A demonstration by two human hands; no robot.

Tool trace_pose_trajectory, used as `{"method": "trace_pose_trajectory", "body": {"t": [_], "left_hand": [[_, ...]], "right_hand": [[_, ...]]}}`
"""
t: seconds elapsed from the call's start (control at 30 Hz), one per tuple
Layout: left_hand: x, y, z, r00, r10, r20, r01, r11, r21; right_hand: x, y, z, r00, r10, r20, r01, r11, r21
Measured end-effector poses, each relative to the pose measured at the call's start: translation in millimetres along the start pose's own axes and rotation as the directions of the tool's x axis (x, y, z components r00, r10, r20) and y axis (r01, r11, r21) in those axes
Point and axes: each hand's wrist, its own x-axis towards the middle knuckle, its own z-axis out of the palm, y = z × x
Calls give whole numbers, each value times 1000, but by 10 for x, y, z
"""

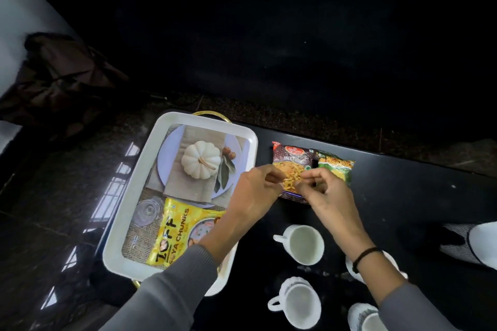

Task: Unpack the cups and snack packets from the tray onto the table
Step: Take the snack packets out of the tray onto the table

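Observation:
A white tray (129, 212) with a pumpkin picture lies on the black table (416, 196) at the left. In its near end lies a yellow soya chunks packet (174, 234), partly under my left forearm. Right of the tray, a maroon snack packet (291, 158) lies on the table with a green packet (336, 166) beside it. My left hand (255, 193) and my right hand (325, 193) both pinch the maroon packet's near part. Several white cups stand nearer me, among them one cup (302, 244) and a second cup (298, 302); another is half hidden behind my right wrist.
The table's far edge runs just behind the packets, with dark speckled floor beyond. A dark bundle of cloth (59, 80) lies on the floor at the far left. A white and striped object (473, 244) sits at the right edge.

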Motion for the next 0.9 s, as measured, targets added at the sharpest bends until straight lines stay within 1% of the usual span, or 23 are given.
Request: {"method": "trace_pose_trajectory", "body": {"t": [0.07, 0.2, 0.3, 0.4, 0.47, 0.5, 0.57, 0.63, 0.7, 0.77, 0.83, 0.9], "left_hand": [[-88, -185, -250, 999, -1, -49, 3, 999, 40], [-279, -608, -804, 989, -39, -144, 46, 998, 44], [-450, -963, -1175, 970, -75, -232, 103, 989, 110], [-620, -1271, -1457, 950, -160, -269, 200, 971, 129], [-704, -1404, -1562, 942, -233, -242, 271, 953, 134], [-738, -1456, -1592, 936, -274, -219, 312, 936, 163], [-787, -1552, -1608, 923, -359, -140, 383, 895, 230], [-811, -1608, -1580, 910, -414, -20, 407, 886, 223], [-825, -1663, -1538, 907, -414, 71, 401, 904, 150], [-829, -1683, -1509, 911, -399, 109, 393, 917, 68], [-806, -1694, -1504, 915, -385, 122, 394, 917, -61], [-768, -1661, -1546, 921, -377, 96, 389, 879, -275]], "right_hand": [[-42, -138, 260, 997, -16, 71, 17, 1000, -11], [-135, -365, 764, 974, -34, 223, 48, 997, -58], [-203, -472, 1066, 951, -35, 308, 80, 988, -134], [-251, -543, 1332, 910, -42, 413, 161, 952, -259], [-284, -568, 1460, 863, -16, 505, 230, 902, -364], [-296, -577, 1516, 846, -4, 533, 269, 866, -421], [-320, -594, 1598, 840, 9, 542, 318, 801, -507], [-323, -616, 1640, 847, 23, 532, 320, 777, -542], [-314, -639, 1665, 845, 62, 532, 276, 800, -533], [-284, -656, 1663, 822, 140, 551, 172, 863, -476], [-235, -652, 1646, 762, 227, 606, 23, 926, -376], [-194, -655, 1588, 711, 256, 655, -128, 963, -238]]}}
